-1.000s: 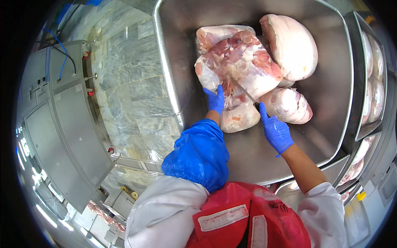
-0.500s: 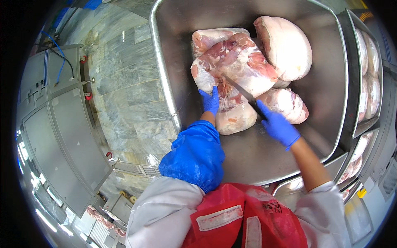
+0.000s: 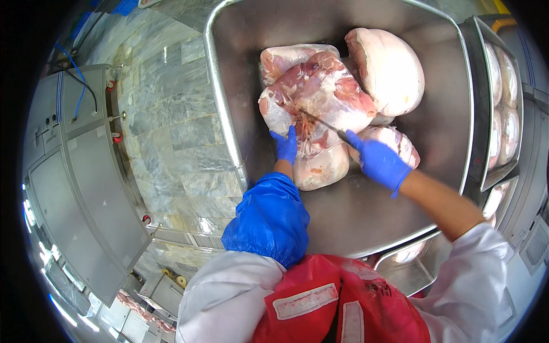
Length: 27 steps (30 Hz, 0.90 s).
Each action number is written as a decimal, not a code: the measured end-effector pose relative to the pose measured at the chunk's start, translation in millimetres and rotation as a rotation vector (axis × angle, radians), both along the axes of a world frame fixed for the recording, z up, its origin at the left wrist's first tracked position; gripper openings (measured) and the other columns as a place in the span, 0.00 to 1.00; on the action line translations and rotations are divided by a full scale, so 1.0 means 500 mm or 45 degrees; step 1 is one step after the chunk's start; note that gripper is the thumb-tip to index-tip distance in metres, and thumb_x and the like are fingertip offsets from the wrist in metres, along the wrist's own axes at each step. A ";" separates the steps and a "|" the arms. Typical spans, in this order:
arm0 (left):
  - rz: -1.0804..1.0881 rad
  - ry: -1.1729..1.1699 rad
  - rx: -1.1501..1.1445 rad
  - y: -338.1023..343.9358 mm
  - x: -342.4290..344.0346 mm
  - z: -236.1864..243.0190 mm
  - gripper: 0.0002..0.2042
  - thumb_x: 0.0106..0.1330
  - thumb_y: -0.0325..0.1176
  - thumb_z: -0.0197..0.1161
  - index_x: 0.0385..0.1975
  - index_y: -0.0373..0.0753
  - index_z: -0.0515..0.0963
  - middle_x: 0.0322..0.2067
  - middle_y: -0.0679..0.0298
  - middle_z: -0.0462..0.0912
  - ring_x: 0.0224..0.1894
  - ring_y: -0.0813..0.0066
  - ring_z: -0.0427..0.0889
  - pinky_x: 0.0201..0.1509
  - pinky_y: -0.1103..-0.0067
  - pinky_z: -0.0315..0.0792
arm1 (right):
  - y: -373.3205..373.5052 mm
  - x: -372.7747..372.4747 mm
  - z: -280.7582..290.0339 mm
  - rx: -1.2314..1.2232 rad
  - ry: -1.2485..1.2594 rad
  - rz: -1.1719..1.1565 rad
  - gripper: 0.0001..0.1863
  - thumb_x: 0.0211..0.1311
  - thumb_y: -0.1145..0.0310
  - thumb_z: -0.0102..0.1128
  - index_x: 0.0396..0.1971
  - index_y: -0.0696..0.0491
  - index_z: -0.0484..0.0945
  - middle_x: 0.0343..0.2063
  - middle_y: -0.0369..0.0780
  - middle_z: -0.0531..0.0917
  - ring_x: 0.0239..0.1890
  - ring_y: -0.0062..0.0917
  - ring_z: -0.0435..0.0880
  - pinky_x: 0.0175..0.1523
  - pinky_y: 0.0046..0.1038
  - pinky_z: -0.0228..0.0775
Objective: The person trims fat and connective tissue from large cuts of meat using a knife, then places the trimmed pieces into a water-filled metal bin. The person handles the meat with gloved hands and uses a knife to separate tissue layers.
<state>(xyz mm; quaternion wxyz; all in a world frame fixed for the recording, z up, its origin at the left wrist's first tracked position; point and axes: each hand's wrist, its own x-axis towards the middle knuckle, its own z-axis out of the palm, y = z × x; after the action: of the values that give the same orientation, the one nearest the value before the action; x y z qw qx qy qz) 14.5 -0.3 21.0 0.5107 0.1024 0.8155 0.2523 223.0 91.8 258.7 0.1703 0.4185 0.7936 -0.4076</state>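
In a deep steel bin lies a large raw cut of meat, its red and fatty side up, on top of other pieces. At its near left edge my left hand, in a blue glove, grips the meat with the thumb apart from the fingers. My right hand, gloved in blue too, is closed round the handle of a knife. The blade points far left, with its tip at the middle of the cut. My fingers hide most of the handle.
A rounded, skin-covered piece of meat lies at the far right of the bin, and a smaller piece nearer. Steel trays of wrapped meat stand to the right. Grey cabinets on wheels stand left, across the tiled floor.
The knife tip has moved left along the cut and the blade lies flatter. My right forearm has swung outward to the right. My left hand stays on the same edge of the meat.
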 end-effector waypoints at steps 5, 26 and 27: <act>-0.023 0.034 0.025 -0.014 -0.005 -0.027 0.48 0.57 0.56 0.52 0.61 0.30 0.29 0.57 0.39 0.57 0.59 0.50 0.61 0.59 0.71 0.57 | -0.135 0.006 -0.065 0.084 -0.166 -0.085 0.36 0.49 0.79 0.43 0.61 0.52 0.47 0.28 0.55 0.74 0.26 0.47 0.77 0.30 0.42 0.71; -0.065 0.023 0.005 -0.002 -0.005 0.006 0.49 0.55 0.58 0.52 0.61 0.28 0.31 0.58 0.38 0.55 0.59 0.49 0.59 0.61 0.70 0.55 | -0.129 0.013 -0.062 -0.103 0.211 -0.453 0.34 0.53 0.72 0.49 0.62 0.47 0.49 0.32 0.57 0.75 0.34 0.51 0.75 0.39 0.45 0.65; -0.067 0.026 0.009 -0.002 -0.006 0.006 0.49 0.56 0.58 0.52 0.61 0.28 0.31 0.57 0.38 0.56 0.59 0.50 0.60 0.60 0.70 0.55 | -0.106 0.022 -0.046 -0.128 0.162 -0.391 0.34 0.53 0.71 0.49 0.61 0.47 0.50 0.33 0.57 0.75 0.35 0.50 0.75 0.40 0.45 0.65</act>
<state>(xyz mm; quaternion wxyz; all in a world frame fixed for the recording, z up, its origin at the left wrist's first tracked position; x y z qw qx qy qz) 11.5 -1.4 24.1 0.5086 0.1283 0.8167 0.2406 234.3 38.9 235.6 0.0760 0.4990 0.7082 -0.4936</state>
